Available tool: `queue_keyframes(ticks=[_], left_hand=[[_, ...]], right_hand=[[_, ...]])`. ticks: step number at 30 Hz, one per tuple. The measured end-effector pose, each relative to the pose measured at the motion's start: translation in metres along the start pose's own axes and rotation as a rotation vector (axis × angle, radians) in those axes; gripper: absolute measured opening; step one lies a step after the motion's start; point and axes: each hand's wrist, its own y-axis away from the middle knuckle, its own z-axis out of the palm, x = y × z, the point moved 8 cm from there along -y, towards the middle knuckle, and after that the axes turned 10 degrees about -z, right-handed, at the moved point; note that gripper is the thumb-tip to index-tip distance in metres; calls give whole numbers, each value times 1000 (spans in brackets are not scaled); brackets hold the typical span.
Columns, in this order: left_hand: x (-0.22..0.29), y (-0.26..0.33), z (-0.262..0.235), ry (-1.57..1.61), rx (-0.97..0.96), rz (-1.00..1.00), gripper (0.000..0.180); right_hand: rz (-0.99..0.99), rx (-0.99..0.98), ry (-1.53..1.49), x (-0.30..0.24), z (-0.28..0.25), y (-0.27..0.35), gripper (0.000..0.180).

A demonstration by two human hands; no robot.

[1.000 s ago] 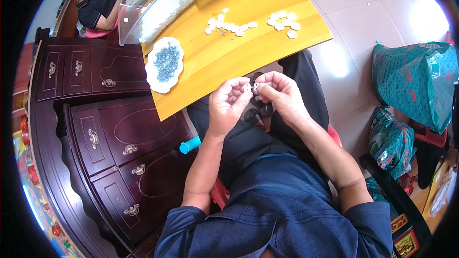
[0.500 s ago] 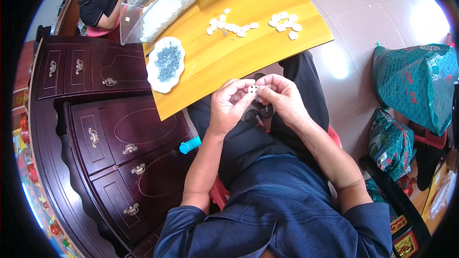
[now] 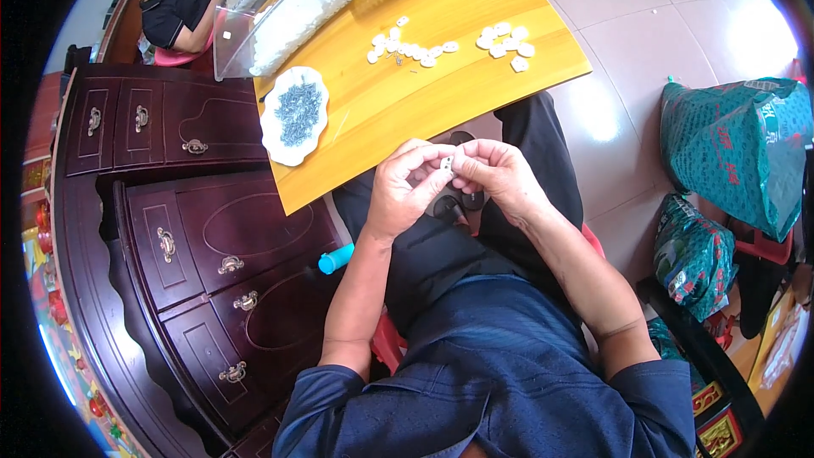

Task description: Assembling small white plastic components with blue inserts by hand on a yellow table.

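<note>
Pinched between the fingertips of both hands, just above the lap: a small white plastic piece [image 3: 446, 163], mostly hidden by the fingers. Left hand [image 3: 405, 188] curled closed around it from one side, thumb and forefinger pressed on it; right hand [image 3: 496, 174] closed likewise from the other side, knuckles of the two hands nearly touching. Below the hands, dark trousers and a small black object [image 3: 454, 202] on the lap, too hidden to make out.

Just beyond the hands, the edge of a yellow wooden table [image 3: 398, 110]. Scattered on it, two loose groups of small white plastic pieces [image 3: 413, 47], well apart from the hands. Further left on the table, a white oval dish of small grey metal parts [image 3: 294, 114], then a clear plastic bin of white pieces [image 3: 284, 13]. At the left, a dark red wooden cabinet with brass handles [image 3: 195, 229]. At the right on the tiled floor, green printed bags [image 3: 738, 153].
</note>
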Motion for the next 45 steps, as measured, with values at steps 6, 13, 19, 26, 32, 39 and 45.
queue_keyframes(ticks=[6,13,19,26,32,39,45], left_hand=[[9,0,3,-53,27,2,32],[47,7,16,-702,349,313,41],[45,9,19,-757,349,360,30],[46,7,18,-754,278,368,30],[44,8,14,-756,187,342,34],[48,8,16,-788,165,352,31],[49,8,17,-811,189,378,28]], right_hand=[[42,-15,-36,5,1,0,14],[98,27,-205,19,-2,1,12],[132,47,-332,23,-1,3,14],[121,28,-299,21,-2,2,14],[92,6,-169,20,-4,1,16],[39,29,-92,18,-3,1,16],[-18,40,-12,15,-4,0,17]])
